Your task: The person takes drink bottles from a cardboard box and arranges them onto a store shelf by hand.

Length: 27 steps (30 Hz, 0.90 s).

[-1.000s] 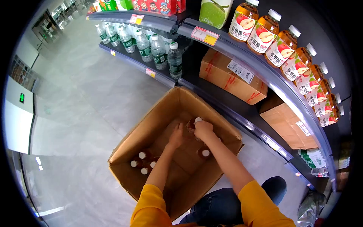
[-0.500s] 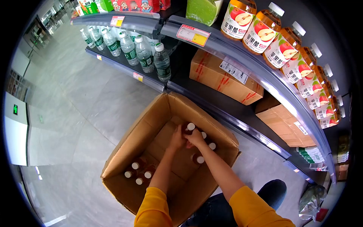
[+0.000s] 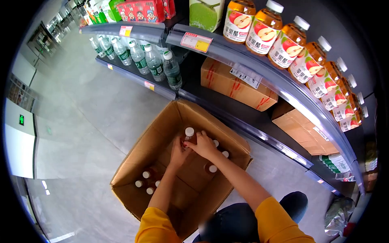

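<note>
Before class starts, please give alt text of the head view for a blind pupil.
The left hand and right hand hold a white-capped bottle inside an open cardboard box, where more bottles stand. Beside the box, a store shelf bears apple-labelled bottles.

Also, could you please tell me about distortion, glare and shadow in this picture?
Head view: the upper shelf edge bows, fisheye-like; head view: glare streaks the lower shelf rail; head view: the cardboard box is dimmer inside than the floor outside.
</note>
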Each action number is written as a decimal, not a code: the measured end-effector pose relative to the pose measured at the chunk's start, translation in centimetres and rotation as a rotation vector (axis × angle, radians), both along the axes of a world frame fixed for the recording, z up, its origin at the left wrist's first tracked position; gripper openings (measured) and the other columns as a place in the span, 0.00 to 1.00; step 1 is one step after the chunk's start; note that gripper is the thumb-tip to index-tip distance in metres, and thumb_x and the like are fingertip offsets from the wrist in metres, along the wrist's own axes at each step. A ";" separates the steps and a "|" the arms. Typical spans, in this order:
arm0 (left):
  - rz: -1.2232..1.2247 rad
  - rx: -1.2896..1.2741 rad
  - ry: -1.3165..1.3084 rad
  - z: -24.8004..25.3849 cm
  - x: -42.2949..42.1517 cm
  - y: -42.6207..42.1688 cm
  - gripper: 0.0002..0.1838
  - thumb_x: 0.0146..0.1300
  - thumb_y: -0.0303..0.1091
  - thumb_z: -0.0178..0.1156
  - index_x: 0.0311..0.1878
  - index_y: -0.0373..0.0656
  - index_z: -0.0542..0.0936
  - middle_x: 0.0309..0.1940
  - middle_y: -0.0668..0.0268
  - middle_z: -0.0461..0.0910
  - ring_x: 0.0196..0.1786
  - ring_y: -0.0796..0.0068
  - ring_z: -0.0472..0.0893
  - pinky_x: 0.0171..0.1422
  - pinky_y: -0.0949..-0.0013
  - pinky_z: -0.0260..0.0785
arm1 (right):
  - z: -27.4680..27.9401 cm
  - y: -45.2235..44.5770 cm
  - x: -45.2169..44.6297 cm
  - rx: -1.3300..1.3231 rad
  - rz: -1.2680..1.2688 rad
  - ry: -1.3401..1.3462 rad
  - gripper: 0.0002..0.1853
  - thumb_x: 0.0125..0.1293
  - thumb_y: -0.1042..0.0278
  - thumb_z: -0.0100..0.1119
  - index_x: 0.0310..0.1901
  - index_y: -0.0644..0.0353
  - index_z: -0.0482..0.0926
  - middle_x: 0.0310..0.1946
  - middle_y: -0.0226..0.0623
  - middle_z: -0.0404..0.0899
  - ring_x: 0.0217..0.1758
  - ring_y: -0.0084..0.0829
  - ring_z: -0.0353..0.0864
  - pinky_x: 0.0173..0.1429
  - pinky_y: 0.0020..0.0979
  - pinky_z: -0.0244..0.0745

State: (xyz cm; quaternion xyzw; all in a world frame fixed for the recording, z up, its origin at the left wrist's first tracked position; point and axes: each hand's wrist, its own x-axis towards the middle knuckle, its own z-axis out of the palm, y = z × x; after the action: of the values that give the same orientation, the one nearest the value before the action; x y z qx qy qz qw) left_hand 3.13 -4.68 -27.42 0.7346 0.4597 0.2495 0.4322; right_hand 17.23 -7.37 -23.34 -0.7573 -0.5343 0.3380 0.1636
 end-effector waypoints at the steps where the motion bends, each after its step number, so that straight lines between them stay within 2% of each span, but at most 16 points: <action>1: 0.027 0.047 -0.096 0.2 -0.4 -0.1 0.31 0.49 0.29 0.64 0.57 0.37 0.64 0.39 0.53 0.74 0.40 0.59 0.77 0.45 0.64 0.69 | 1.6 -0.3 0.0 0.060 0.040 -0.003 0.38 0.55 0.37 0.55 0.49 0.72 0.67 0.42 0.56 0.74 0.48 0.47 0.76 0.47 0.39 0.73; 2: 0.051 0.095 -0.193 0.5 -0.7 -0.1 0.31 0.48 0.28 0.64 0.56 0.38 0.64 0.41 0.55 0.74 0.41 0.61 0.77 0.46 0.65 0.69 | 3.1 -0.6 0.2 0.122 0.079 -0.008 0.36 0.55 0.38 0.56 0.48 0.70 0.68 0.43 0.57 0.73 0.46 0.46 0.77 0.43 0.39 0.75; 3: 0.068 -0.045 -0.199 1.9 -0.8 -0.2 0.30 0.47 0.28 0.65 0.54 0.37 0.65 0.44 0.59 0.73 0.44 0.67 0.76 0.48 0.68 0.69 | 4.0 -0.7 0.5 0.137 0.074 -0.005 0.36 0.55 0.38 0.56 0.48 0.70 0.68 0.43 0.57 0.73 0.46 0.46 0.77 0.43 0.39 0.75; 5: 0.078 -0.060 -0.250 6.0 -0.5 -0.7 0.28 0.48 0.27 0.65 0.53 0.37 0.66 0.43 0.60 0.73 0.44 0.69 0.76 0.48 0.69 0.69 | 5.8 -1.1 1.1 0.123 0.087 0.340 0.36 0.55 0.38 0.56 0.48 0.70 0.67 0.42 0.58 0.74 0.46 0.48 0.77 0.43 0.39 0.74; 6: 0.095 -0.090 -0.308 8.1 -0.1 -1.0 0.27 0.49 0.27 0.64 0.53 0.37 0.66 0.43 0.61 0.73 0.45 0.71 0.76 0.48 0.70 0.69 | 7.1 -1.6 1.4 0.140 0.083 0.339 0.36 0.55 0.38 0.56 0.48 0.70 0.67 0.42 0.58 0.74 0.46 0.48 0.77 0.43 0.39 0.74; 8: 0.094 -0.018 -0.249 11.4 0.8 -1.6 0.24 0.50 0.25 0.62 0.52 0.37 0.67 0.43 0.63 0.73 0.46 0.75 0.75 0.48 0.72 0.70 | 10.1 -2.8 2.1 0.276 0.085 0.374 0.35 0.56 0.39 0.56 0.47 0.70 0.66 0.40 0.58 0.75 0.44 0.49 0.78 0.42 0.38 0.74; 10: 0.094 -0.083 -0.408 13.8 1.9 -2.5 0.24 0.49 0.23 0.61 0.51 0.37 0.67 0.44 0.63 0.74 0.45 0.75 0.76 0.47 0.72 0.71 | 12.9 -4.3 2.9 0.378 0.068 0.342 0.34 0.56 0.40 0.56 0.46 0.69 0.66 0.39 0.57 0.75 0.43 0.49 0.78 0.43 0.38 0.73; 12: 0.091 -0.003 -0.372 16.3 3.4 -3.4 0.23 0.50 0.22 0.61 0.51 0.38 0.67 0.44 0.63 0.74 0.45 0.76 0.76 0.47 0.71 0.72 | 14.8 -5.5 3.9 0.484 0.046 0.306 0.33 0.56 0.41 0.57 0.46 0.68 0.65 0.38 0.56 0.76 0.42 0.49 0.78 0.43 0.38 0.73; 14: 0.036 0.001 -0.382 20.0 5.1 -4.8 0.23 0.50 0.22 0.61 0.51 0.39 0.67 0.44 0.63 0.74 0.45 0.75 0.76 0.48 0.70 0.72 | 16.3 -6.8 5.2 0.592 0.001 0.384 0.31 0.55 0.42 0.58 0.45 0.65 0.64 0.37 0.53 0.76 0.40 0.49 0.78 0.42 0.38 0.73; 21: -0.174 0.032 -0.482 25.0 12.2 -9.3 0.23 0.50 0.24 0.63 0.50 0.39 0.67 0.44 0.64 0.75 0.46 0.74 0.77 0.51 0.70 0.71 | 22.2 -13.7 11.4 0.733 -0.116 0.254 0.28 0.55 0.44 0.59 0.41 0.62 0.63 0.30 0.48 0.76 0.35 0.49 0.78 0.36 0.40 0.71; 23: -0.208 0.001 -0.511 26.1 14.9 -11.1 0.25 0.49 0.25 0.64 0.51 0.39 0.67 0.44 0.65 0.74 0.46 0.74 0.76 0.52 0.69 0.70 | 24.1 -16.5 13.5 0.707 -0.130 0.236 0.29 0.56 0.52 0.63 0.46 0.67 0.63 0.40 0.49 0.76 0.44 0.42 0.79 0.46 0.35 0.76; 27: -0.353 0.007 -0.560 27.5 20.4 -14.5 0.26 0.47 0.26 0.67 0.50 0.39 0.67 0.46 0.64 0.73 0.48 0.74 0.75 0.52 0.68 0.70 | 26.2 -22.4 17.6 0.803 -0.220 0.087 0.29 0.54 0.57 0.66 0.49 0.67 0.62 0.43 0.50 0.75 0.45 0.43 0.79 0.48 0.35 0.76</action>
State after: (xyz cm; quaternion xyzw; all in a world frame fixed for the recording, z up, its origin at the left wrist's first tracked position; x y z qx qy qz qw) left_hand 23.54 -19.13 0.05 0.7073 0.1879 0.3647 0.5757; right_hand 34.80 -29.75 2.85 -0.6708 -0.5322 0.1148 0.5035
